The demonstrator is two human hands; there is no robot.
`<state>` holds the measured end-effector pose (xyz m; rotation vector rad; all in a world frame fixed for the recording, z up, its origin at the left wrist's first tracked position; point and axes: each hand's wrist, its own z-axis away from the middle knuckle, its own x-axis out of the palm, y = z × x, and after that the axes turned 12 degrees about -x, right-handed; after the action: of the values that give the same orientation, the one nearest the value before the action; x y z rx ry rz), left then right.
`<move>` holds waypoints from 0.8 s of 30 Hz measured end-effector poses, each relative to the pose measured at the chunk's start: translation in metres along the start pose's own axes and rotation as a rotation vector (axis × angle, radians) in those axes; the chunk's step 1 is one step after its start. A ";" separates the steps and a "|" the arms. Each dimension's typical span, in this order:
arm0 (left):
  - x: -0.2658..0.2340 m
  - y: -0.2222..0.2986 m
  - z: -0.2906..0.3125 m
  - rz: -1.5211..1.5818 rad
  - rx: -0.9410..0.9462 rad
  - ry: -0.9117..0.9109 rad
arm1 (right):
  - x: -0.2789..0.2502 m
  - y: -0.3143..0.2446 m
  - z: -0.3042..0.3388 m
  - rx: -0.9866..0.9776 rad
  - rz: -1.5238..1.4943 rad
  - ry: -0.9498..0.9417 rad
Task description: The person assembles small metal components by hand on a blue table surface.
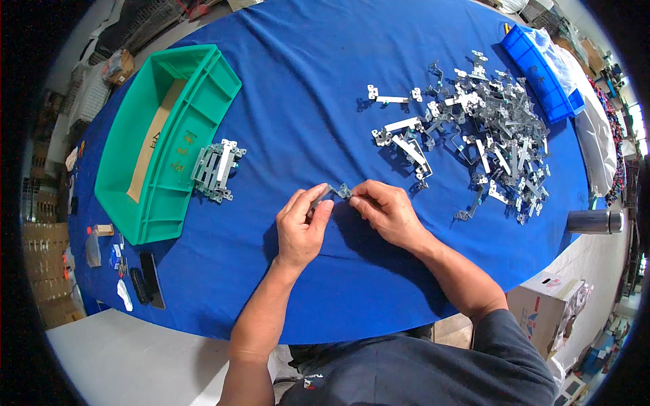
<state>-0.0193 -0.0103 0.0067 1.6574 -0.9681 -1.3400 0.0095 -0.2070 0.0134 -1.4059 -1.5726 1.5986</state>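
Over the middle of the blue cloth, a small bent metal bracket [343, 191] is held between my two hands. My left hand [301, 227] grips its left end with thumb and fingers, which partly cover it. At the bracket's right end, the fingertips of my right hand [387, 213] are pinched together on it. A large heap of similar metal brackets [501, 128] lies to the right, with several loose ones at its left edge. On the left, a neat stack of brackets [218, 170] rests against the green bin.
A green plastic bin [215, 84] with a cardboard piece inside stands at the left. A blue crate [542, 74] sits at the far right, and a metal flask [596, 221] at the right edge. A phone [152, 279] and small items lie at the lower left. A carton [542, 311] stands beside the table.
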 end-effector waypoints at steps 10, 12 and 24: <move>0.002 0.006 0.002 -0.040 -0.044 -0.056 | 0.002 0.000 0.001 -0.030 -0.156 0.041; 0.003 0.006 0.002 -0.054 -0.044 -0.076 | 0.002 0.007 0.002 -0.110 -0.064 0.052; 0.002 -0.003 -0.001 0.037 -0.007 0.030 | 0.002 0.005 0.003 0.083 -0.138 0.042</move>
<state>-0.0176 -0.0108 0.0033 1.6421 -0.9704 -1.2897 0.0075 -0.2077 0.0071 -1.2518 -1.5269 1.5257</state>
